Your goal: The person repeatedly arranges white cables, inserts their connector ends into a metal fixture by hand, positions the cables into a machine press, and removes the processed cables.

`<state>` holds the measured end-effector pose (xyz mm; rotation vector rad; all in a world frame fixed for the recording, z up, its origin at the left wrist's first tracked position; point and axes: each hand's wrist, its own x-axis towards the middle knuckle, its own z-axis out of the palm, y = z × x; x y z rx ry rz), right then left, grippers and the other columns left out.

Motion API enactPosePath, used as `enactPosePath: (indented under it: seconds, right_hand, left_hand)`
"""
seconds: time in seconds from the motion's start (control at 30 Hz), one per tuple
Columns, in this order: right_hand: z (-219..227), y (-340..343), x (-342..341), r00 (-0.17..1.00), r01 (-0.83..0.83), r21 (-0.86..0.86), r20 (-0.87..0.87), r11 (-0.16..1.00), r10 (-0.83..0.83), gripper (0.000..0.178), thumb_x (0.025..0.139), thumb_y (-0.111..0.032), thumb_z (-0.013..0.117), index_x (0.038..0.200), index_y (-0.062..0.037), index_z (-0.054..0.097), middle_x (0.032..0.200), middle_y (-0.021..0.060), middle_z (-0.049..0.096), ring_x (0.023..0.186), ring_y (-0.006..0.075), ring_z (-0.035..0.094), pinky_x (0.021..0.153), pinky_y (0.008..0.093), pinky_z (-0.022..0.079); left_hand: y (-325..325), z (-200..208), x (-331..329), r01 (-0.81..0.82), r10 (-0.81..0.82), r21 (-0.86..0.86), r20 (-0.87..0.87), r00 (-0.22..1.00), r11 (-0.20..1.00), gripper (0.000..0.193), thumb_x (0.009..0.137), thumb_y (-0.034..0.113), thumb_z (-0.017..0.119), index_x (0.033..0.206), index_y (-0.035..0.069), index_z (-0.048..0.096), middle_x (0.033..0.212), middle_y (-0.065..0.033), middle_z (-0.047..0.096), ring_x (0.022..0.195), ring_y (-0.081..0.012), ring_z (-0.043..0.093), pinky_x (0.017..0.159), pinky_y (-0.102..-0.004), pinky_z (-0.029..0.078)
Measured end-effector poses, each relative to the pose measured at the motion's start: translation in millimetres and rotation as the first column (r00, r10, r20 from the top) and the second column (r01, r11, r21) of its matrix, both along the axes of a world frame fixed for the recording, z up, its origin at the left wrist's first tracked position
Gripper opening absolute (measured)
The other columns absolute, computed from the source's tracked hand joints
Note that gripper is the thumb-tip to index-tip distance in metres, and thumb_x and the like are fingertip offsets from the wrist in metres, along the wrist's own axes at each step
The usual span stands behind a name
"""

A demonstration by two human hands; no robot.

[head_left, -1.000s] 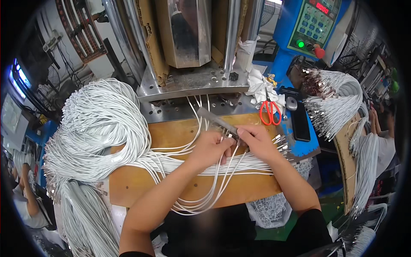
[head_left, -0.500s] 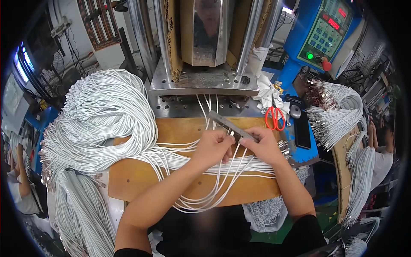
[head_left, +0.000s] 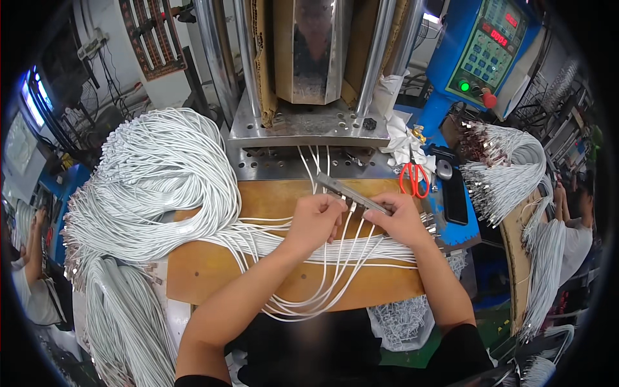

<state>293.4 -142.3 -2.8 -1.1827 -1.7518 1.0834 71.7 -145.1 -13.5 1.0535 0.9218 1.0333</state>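
Observation:
A narrow grey metal mould bar (head_left: 351, 192) is held tilted above the brown work board (head_left: 238, 277), its left end higher. My right hand (head_left: 400, 222) grips its right end, thumb along the near side. At the bar's near edge my left hand (head_left: 314, 226) is closed, fingertips pinched on a thin white cable that runs down from them; the tip is hidden. Other white cables (head_left: 348, 242) hang from the bar with small metal connectors at their ends, and loop toward me. More cables lie across the board beneath both hands.
Ahead stands a press with a steel plate (head_left: 309, 129), several cables reaching under it. A large white cable bundle (head_left: 167, 168) lies left. To the right are red-handled scissors (head_left: 414, 179), a black phone (head_left: 455, 197) and a blue control box (head_left: 490, 51). Other people work at both sides.
My left fingers have shifted slightly left along the bar, uncovering a connector between the hands. The bar stays in my right hand. The control box's red display has changed.

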Motion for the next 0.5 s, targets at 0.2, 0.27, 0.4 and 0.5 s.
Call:
enactPosePath:
  seconds: [0.2,0.27,0.4,0.5]
  right_hand:
    - [0,0,3,0.999,0.008,-0.128,0.036,0.992,-0.003,0.021,0.086,-0.007,0.071,0.102,0.0063,0.069,0.092,0.0032,0.069,0.076,0.0064,0.06,0.068,0.0221,0.048]
    - [2,3,4,0.997,0.072,-0.081,-0.009,0.994,-0.073,0.02,0.086,-0.009,0.072,0.1,0.0052,0.07,0.087,0.0026,0.067,0.073,0.007,0.059,0.066,0.0229,0.047]
    - [0,8,19,0.985,0.116,0.138,0.111,0.984,-0.132,0.019,0.085,-0.012,0.073,0.096,0.0034,0.072,0.079,0.0032,0.064,0.066,0.0089,0.057,0.062,0.0249,0.045]
    - [-4,7,19,0.97,0.096,0.257,0.191,0.961,-0.149,0.019,0.085,-0.014,0.073,0.094,0.0023,0.072,0.075,0.0047,0.062,0.063,0.011,0.056,0.06,0.0266,0.044]
  left_hand:
    - [2,-7,-2,0.071,-0.072,-0.019,-0.021,0.997,0.997,0.013,0.095,0.008,0.057,0.093,-0.002,0.064,0.072,-0.0044,0.063,0.057,-0.0118,0.058,0.054,-0.0253,0.048]
    - [8,-10,-4,-0.029,0.044,0.173,-0.082,0.996,0.984,0.013,0.095,0.008,0.058,0.1,-0.003,0.063,0.082,-0.0055,0.065,0.07,-0.0119,0.06,0.066,-0.0256,0.05]
    - [12,5,-13,-0.164,0.19,0.203,-0.117,0.975,0.965,0.02,0.093,0.008,0.061,0.108,-0.004,0.061,0.096,-0.0074,0.066,0.086,-0.0121,0.061,0.081,-0.0262,0.049]
    - [23,11,-14,-0.295,0.301,0.096,-0.06,0.952,0.951,0.024,0.091,0.008,0.062,0.111,-0.004,0.061,0.101,-0.0087,0.066,0.092,-0.0127,0.061,0.086,-0.0268,0.048]
